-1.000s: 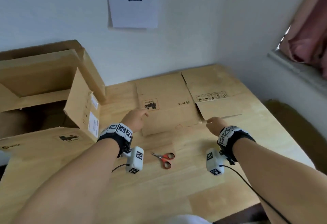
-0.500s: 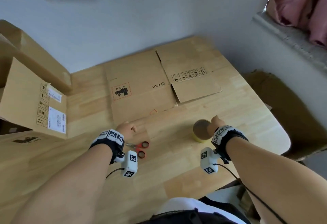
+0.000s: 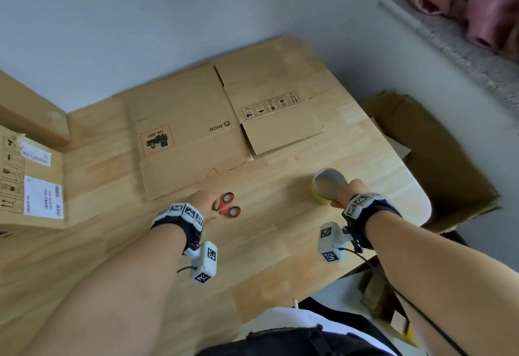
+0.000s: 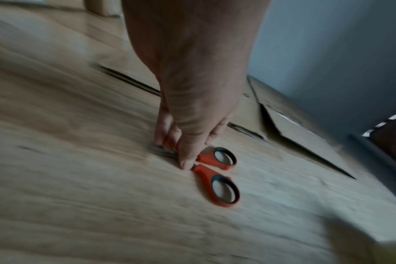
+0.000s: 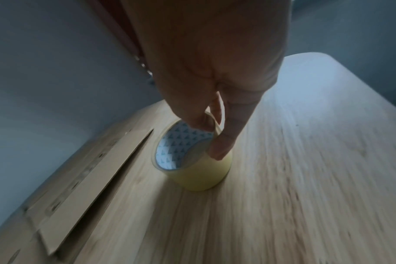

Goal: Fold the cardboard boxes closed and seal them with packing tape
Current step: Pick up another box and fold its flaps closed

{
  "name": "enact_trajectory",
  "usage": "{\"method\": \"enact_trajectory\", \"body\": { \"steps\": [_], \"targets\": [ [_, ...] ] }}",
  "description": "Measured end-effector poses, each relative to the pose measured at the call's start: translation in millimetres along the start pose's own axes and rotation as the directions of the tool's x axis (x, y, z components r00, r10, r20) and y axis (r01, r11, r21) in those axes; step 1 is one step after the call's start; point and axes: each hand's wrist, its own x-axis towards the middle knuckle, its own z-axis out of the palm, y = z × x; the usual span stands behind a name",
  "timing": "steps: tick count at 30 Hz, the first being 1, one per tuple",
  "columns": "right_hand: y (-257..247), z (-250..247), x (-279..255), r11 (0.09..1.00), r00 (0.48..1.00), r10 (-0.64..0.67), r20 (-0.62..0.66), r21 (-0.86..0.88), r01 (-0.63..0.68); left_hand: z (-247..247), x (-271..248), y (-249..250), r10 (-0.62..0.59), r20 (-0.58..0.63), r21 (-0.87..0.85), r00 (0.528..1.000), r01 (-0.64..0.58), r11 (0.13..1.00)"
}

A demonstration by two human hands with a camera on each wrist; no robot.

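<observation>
My hands have left the flat box [image 3: 191, 130] lying on the worktop [image 3: 280, 243]; my left hand [image 3: 206, 205] now pinches the scissors [image 3: 230, 208] at the pivot, my right hand [image 3: 349, 191] pinches the tape [image 3: 325, 187] rim, both resting on the worktop: the box is unfolded, tools first

Red-handled scissors [image 3: 229, 208], yellow tape roll [image 3: 323, 191]

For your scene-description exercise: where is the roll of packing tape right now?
In the head view the roll of packing tape stands on the wooden table near its right edge, pinched by the right hand, just in front of the flattened cardboard box.
</observation>
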Motion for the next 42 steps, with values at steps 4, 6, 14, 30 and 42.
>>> {"method": "enact_trajectory", "body": {
  "steps": [4,6,14,30,42],
  "targets": [
    [25,-13,21,0.995,0.999,0.039,-0.030,0.093,-0.036,-14,33,59,0.106,-0.004,0.004,0.994,-0.106,0.994],
    [38,-23,28,0.977,0.995,0.065,-0.080,0.206,-0.047,-18,47,89,0.170,-0.006,0.017,0.985,-0.170,0.985],
    [74,-50,41,0.932,0.992,0.075,-0.106,0.361,-0.032,-23,75,184,0.345,0.027,0.003,0.938,-0.345,0.939],
    [-93,-48,40,0.883,0.931,-0.231,-0.283,0.341,0.323,-70,26,-15,-0.350,-0.338,-0.566,0.874,0.108,0.817],
    [-160,28,46,0.951,0.970,-0.235,0.066,0.223,0.215,-23,9,-115,-0.740,0.065,-0.839,0.669,0.438,0.322]
  ]
}}
